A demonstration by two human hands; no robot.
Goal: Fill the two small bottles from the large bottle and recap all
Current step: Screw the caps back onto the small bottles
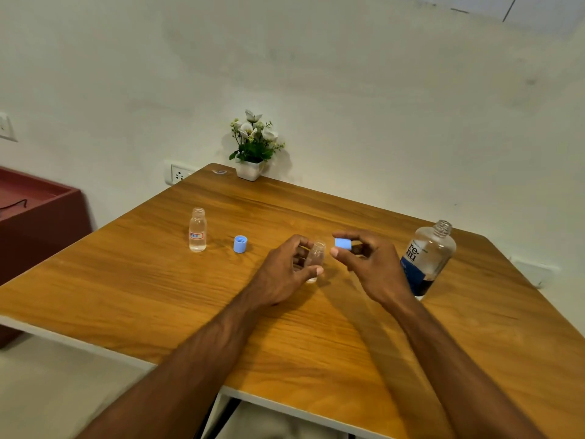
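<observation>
Small bottle (316,259): light, likely slippery; left hand (286,274) is gripping its body. Right hand (370,267), three o'clock, is pinching blue cap (342,243).

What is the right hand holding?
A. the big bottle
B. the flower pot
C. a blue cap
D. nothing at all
C. The right hand pinches a small blue cap between thumb and fingers, just beside the open small bottle that the left hand steadies on the table.
</observation>
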